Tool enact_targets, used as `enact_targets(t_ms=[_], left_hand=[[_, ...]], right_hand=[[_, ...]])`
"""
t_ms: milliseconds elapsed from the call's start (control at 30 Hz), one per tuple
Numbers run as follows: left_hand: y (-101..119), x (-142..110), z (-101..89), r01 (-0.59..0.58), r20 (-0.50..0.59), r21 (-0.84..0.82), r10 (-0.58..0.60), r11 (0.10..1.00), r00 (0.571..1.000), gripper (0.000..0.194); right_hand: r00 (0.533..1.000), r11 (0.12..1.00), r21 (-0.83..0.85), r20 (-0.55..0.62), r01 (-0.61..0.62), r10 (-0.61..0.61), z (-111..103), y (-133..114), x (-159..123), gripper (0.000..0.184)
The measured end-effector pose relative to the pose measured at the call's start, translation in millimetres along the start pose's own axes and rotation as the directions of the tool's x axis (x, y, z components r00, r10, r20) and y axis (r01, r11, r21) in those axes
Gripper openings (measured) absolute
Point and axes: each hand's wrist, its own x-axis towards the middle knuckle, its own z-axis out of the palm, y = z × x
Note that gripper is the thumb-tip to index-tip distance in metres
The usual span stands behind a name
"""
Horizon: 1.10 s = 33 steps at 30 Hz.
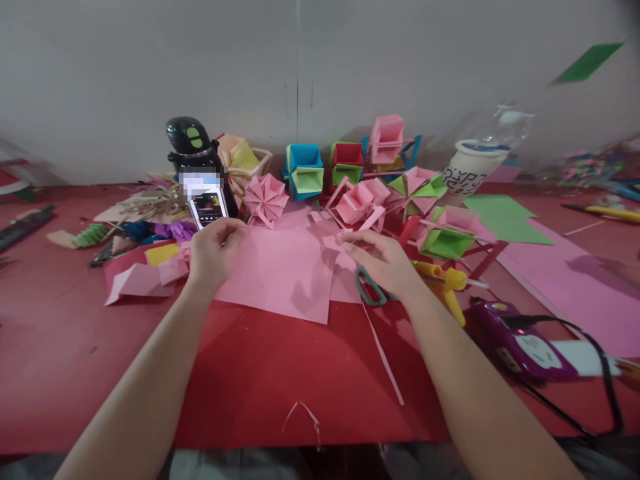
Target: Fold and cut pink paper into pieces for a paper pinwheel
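A large sheet of pink paper (280, 273) lies in front of me on the red tabletop. My left hand (217, 253) pinches it at its upper left corner, the fingers bent over the edge. On the other side, my right hand (380, 260) hovers over a second pink piece, its thumb and forefinger slightly apart with nothing clear between them. Green-handled scissors (371, 287) lie beneath that hand, their blades hidden. A narrow pink paper strip (383, 353) runs from near the scissors towards the table's front edge.
Folded paper lanterns (304, 170) in several colours stand along the wall. A phone (207, 205) leans against a black figure (193, 143) at left. On the right are a yellow glue gun (445, 283), a purple power box (520, 340) with a cable, green sheets (507, 220) and a patterned cup (467, 167).
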Motion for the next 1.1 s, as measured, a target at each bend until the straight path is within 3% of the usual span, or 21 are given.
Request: enact_targets(t_ms=[100,200,367,433,533,633,700,767,867,1100], left_hand=[[2,-3,3.9,-0.026,-0.017,-0.072,0.025,0.997,1.000,0.005],[2,-2,4.7,-0.032,-0.049,-0.077,0.029,0.997,0.998,0.005],[3,-4,5.8,0.024,0.000,0.037,-0.024,0.999,1.000,0.009],[12,-8,7.9,-0.089,0.008,0.164,0.089,0.982,0.996,0.025],[34,-19,13.2,-0.354,0.129,0.285,0.331,0.891,0.935,0.030],[55,-30,20.1,-0.442,0.192,0.352,0.399,0.825,0.897,0.026],[62,-35,24.6,-0.483,0.259,0.304,0.417,0.821,0.871,0.019],[65,-38,28.0,-0.489,0.281,0.242,0.422,0.838,0.862,0.013],[64,-40,31.2,-0.443,0.273,0.172,0.389,0.880,0.880,0.011],[64,-41,35.7,-0.370,0.235,0.030,0.353,0.928,0.905,0.012]], right_hand=[[0.996,0.999,0.025,0.081,0.021,-0.023,10,1,-1,0.042],[0.993,0.999,-0.012,0.115,0.039,-0.037,13,1,-2,0.034],[0.999,0.996,0.079,0.013,0.045,-0.046,12,-3,-3,0.028],[0.993,0.989,0.095,-0.033,0.115,-0.112,14,-6,-5,0.023],[0.979,0.978,0.068,-0.062,0.199,-0.195,22,-12,-11,0.017],[0.960,0.961,0.015,-0.059,0.276,-0.274,31,-17,-17,0.015],[0.932,0.932,0.009,0.008,0.363,-0.363,36,-18,-19,0.019],[0.896,0.897,0.003,0.050,0.441,-0.441,38,-19,-21,0.025],[0.866,0.866,-0.028,0.043,0.499,-0.498,39,-19,-21,0.027],[0.886,0.888,-0.042,0.104,0.459,-0.453,40,-19,-22,0.031]])
